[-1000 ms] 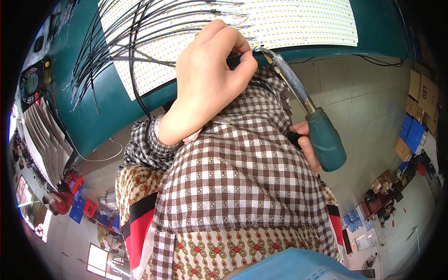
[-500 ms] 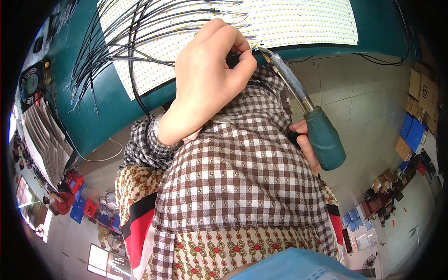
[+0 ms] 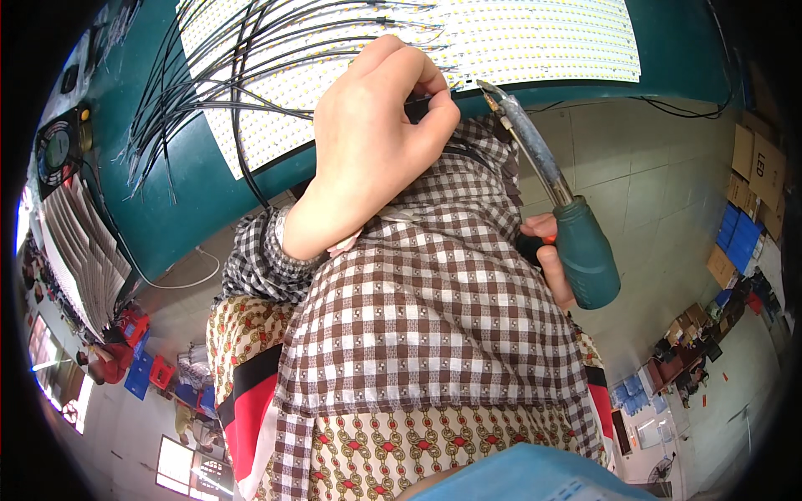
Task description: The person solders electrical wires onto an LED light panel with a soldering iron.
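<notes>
Left hand (image 3: 376,142) is pinched shut on a thin black wire (image 3: 418,107) right at the near edge of the white LED strip panel (image 3: 535,42) lying on the teal workbench (image 3: 167,200). Right hand (image 3: 551,255), mostly hidden behind the checked sleeve, wraps the teal-handled soldering iron (image 3: 576,242), tip beside that wire.

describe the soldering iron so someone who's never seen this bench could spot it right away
Start at the teal table with the white LED panel. At the panel's near edge, a grey metal shaft slants down to the right hand. That is the soldering iron: only it has a fat teal handle, unlike the thin black wires.
</notes>
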`<state>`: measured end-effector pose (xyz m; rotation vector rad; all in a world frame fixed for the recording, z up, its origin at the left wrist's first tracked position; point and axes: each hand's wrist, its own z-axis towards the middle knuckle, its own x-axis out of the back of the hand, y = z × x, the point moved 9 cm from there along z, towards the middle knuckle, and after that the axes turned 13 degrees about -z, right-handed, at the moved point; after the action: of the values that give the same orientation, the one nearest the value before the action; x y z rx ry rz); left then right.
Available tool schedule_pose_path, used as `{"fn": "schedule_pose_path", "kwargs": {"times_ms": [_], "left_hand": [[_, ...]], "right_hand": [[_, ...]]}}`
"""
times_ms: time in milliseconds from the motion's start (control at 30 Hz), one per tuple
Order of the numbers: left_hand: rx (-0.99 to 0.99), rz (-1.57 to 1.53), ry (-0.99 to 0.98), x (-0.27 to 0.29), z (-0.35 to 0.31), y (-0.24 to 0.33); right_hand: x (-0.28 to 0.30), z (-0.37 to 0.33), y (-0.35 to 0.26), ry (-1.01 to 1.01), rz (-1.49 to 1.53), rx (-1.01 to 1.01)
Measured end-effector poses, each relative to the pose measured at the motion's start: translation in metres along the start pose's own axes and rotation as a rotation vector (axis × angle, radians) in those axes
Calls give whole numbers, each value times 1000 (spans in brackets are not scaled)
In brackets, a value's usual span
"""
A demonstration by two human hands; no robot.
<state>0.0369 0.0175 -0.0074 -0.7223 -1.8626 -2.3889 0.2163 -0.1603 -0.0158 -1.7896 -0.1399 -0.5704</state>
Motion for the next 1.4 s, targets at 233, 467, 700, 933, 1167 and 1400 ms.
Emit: {"fn": "schedule_pose_path", "kwargs": {"times_ms": [233, 467, 700, 933, 1167, 1400], "left_hand": [[27, 4, -14, 0, 0, -2], [8, 50, -7, 1, -3, 0], [-184, 213, -19, 61, 2, 31], [-251, 269, -309, 45, 34, -2], [-323, 265, -461, 56, -5, 27], [-579, 438, -359, 44, -43, 13]], "right_hand": [[2, -4, 4, 121, 205, 35], [5, 7, 4, 194, 224, 159], [28, 30, 2, 303, 334, 194], [35, 40, 0, 358, 380, 227], [41, 41, 7, 415, 348, 192], [43, 56, 4, 371, 382, 234]]}}
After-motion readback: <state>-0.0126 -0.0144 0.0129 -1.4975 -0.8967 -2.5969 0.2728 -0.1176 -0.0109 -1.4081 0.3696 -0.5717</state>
